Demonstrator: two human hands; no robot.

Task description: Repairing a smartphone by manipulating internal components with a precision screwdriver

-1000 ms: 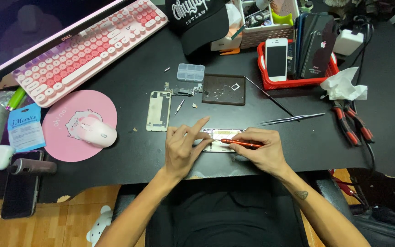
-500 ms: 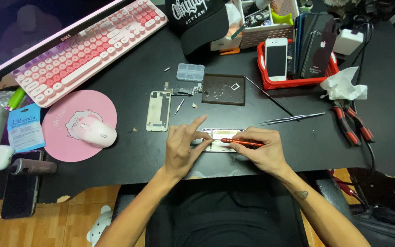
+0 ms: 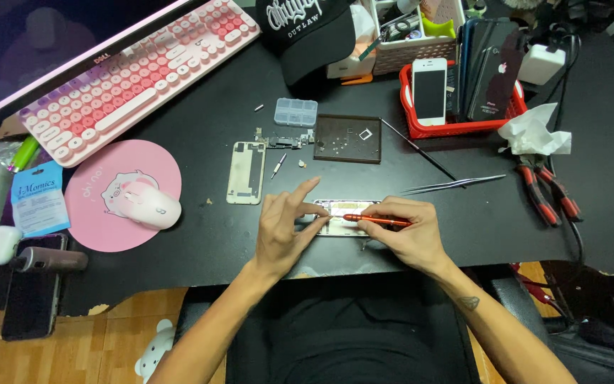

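Looking down from the head cam, an opened phone frame (image 3: 341, 217) lay flat near the front edge of a black desk (image 3: 200, 128): slim, silvery, w/ pale innards exposed, partly hidden by both hands. Left hand (image 3: 286, 231) pinned its left end, fingers resting on it, index finger raised, not closed around anything. Right hand (image 3: 410, 231) was closed on a red screwdriver (image 3: 378, 220), tip over the frame's middle. Just beyond lay a detached back panel (image 3: 246, 173) & a dark parts tray (image 3: 348, 139); tweezers (image 3: 453, 185) to the right.
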